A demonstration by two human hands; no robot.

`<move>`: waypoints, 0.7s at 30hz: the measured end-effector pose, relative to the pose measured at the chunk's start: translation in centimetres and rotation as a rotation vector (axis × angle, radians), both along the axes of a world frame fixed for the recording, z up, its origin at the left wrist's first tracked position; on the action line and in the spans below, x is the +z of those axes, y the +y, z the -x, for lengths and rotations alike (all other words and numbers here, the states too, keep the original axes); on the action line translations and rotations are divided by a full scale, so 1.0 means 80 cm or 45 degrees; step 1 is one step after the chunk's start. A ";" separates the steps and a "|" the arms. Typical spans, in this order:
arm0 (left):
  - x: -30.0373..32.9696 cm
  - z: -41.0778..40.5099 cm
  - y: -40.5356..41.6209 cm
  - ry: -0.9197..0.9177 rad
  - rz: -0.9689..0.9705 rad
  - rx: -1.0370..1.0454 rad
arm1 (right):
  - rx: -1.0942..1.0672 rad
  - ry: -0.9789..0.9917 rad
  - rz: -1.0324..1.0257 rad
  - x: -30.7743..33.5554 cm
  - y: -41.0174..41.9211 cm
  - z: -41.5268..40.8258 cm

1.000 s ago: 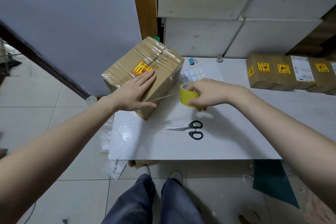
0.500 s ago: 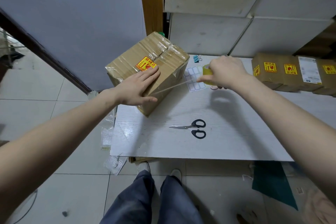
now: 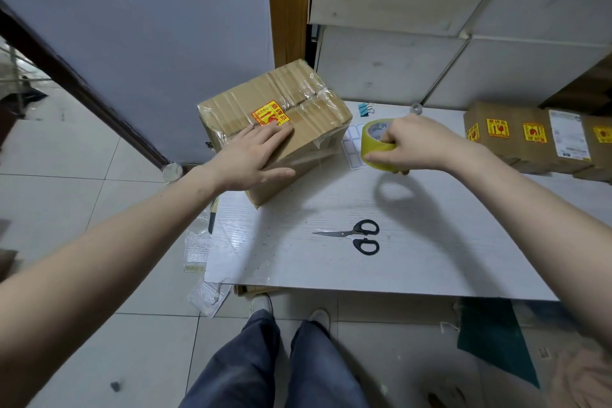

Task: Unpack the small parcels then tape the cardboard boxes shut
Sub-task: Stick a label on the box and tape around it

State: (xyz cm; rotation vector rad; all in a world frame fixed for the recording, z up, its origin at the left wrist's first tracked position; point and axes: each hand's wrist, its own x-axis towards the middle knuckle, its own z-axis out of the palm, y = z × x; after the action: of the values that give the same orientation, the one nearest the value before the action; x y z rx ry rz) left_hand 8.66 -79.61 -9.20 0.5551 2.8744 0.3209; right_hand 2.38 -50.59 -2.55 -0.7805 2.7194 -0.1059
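A brown cardboard box [image 3: 308, 106] with a yellow-and-red fragile sticker stands at the left end of the white table [image 3: 430, 258]. My left hand [image 3: 255, 156] lies flat on its top near edge, fingers straight, thumb down the near side. My right hand [image 3: 410, 146] grips a yellow roll of clear tape [image 3: 372, 139] just right of the box, held above the table. A strip of clear tape [image 3: 318, 156] runs from the roll to the box's near right side.
Black-handled scissors [image 3: 359, 236] lie shut on the table in front of me. A row of smaller taped boxes [image 3: 530, 139] with fragile stickers lines the right back edge. A label sheet [image 3: 352, 146] and a blue binder clip [image 3: 366, 108] lie behind the roll. Plastic scraps [image 3: 203, 291] litter the floor.
My right hand carried the tape roll from near the table up and back, then down again toward the box's right side, drawing the strip out. My left hand stayed on the box.
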 end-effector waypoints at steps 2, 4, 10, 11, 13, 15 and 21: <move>-0.002 0.000 -0.002 0.028 -0.024 -0.005 | 0.043 0.067 0.001 0.004 0.000 -0.001; -0.005 0.001 -0.005 0.052 -0.031 -0.014 | 0.052 0.022 0.022 0.008 0.002 -0.005; -0.006 0.001 -0.009 0.039 -0.055 -0.020 | -0.089 -0.368 0.035 0.009 0.010 -0.013; -0.006 0.001 -0.009 0.038 -0.064 -0.016 | -0.099 -0.394 0.026 0.008 0.011 -0.014; -0.006 0.001 -0.009 0.037 -0.081 0.006 | -0.105 -0.443 0.009 0.007 0.012 -0.014; -0.005 0.001 -0.007 0.029 -0.093 0.030 | -0.087 -0.451 -0.017 0.008 0.011 -0.011; -0.004 -0.002 -0.004 0.033 -0.104 0.049 | 0.028 -0.063 -0.095 0.003 0.004 0.007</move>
State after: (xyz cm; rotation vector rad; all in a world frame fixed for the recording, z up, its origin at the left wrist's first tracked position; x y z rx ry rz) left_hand 8.84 -79.90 -9.51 0.5225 2.9104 0.4426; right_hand 1.85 -50.27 -2.27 -0.7755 2.6513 -0.0186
